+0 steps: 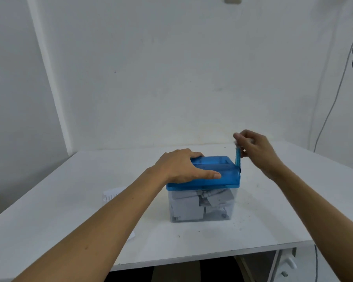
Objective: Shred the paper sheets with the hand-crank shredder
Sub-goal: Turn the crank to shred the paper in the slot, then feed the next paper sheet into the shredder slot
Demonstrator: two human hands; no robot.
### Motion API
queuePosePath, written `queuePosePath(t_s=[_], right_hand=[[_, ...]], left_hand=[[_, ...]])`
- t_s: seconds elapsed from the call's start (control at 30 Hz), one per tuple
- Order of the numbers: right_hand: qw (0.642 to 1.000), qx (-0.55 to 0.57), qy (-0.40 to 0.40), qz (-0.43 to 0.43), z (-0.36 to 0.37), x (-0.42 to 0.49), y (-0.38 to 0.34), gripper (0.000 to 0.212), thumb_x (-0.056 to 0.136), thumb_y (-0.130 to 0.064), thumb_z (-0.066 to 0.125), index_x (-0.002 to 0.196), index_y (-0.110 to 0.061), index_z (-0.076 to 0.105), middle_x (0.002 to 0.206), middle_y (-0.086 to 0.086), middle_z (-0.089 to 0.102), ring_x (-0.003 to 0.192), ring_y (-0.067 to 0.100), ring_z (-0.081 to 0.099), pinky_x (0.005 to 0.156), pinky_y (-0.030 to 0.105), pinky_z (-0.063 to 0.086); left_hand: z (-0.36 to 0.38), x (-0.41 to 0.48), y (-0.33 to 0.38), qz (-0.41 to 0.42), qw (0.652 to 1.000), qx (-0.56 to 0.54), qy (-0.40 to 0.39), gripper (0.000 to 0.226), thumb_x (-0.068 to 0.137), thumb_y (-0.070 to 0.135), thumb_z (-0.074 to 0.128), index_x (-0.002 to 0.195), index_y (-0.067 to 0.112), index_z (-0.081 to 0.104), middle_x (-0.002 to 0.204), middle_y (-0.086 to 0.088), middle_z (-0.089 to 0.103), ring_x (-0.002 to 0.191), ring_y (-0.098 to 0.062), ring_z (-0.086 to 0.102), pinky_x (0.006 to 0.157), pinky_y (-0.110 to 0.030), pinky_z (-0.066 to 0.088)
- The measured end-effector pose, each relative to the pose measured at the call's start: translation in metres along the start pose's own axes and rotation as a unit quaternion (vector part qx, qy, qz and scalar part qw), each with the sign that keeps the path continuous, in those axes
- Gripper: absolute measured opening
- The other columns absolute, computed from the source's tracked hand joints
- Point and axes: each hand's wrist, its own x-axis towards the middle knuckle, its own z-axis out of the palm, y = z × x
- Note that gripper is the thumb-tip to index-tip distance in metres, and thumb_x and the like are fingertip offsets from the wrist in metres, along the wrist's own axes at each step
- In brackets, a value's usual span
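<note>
white table (59,200) | dark cable (332,106) hanging right | white wall (171,58) behind

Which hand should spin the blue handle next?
The right hand. It pinches the top of the crank, which stands upright at the right end of the blue lid. The left hand grips that lid to steady it, so it is busy and farther from the crank.

Translucent blue lid (218,177) and crank (237,157), clear bin (231,212) holding grey paper scraps (185,208), white table (69,200) and wall (171,78).
</note>
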Motion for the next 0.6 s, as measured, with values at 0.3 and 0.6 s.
queuePosePath(t_s=[0.3,0.6], right_hand=[[0.958,-0.136,-0.128,0.217,0.021,0.005,0.039,0.044,0.104,-0.042,0.043,0.096,-0.004,0.064,0.094,0.016,0.068,0.078,0.021,0.06,0.07,0.032,0.055],[0.858,-0.151,-0.344,0.35,0.004,-0.015,0.054,0.033,0.101,-0.034,0.052,0.111,-0.005,0.064,0.092,0.004,0.064,0.072,0.015,0.06,0.07,0.028,0.055]], left_hand=[[0.002,0.002,-0.001,0.005,1.0,-0.009,0.011,0.09,0.068,0.089,0.055,0.144,0.042,0.045,0.144,0.016,0.05,0.125,-0.014,0.05,0.1,-0.037,0.043],[0.002,-0.002,0.002,0.0,0.999,-0.024,0.025,0.088,0.068,0.089,0.055,0.143,0.044,0.047,0.147,0.016,0.049,0.13,-0.014,0.049,0.1,-0.037,0.042]])
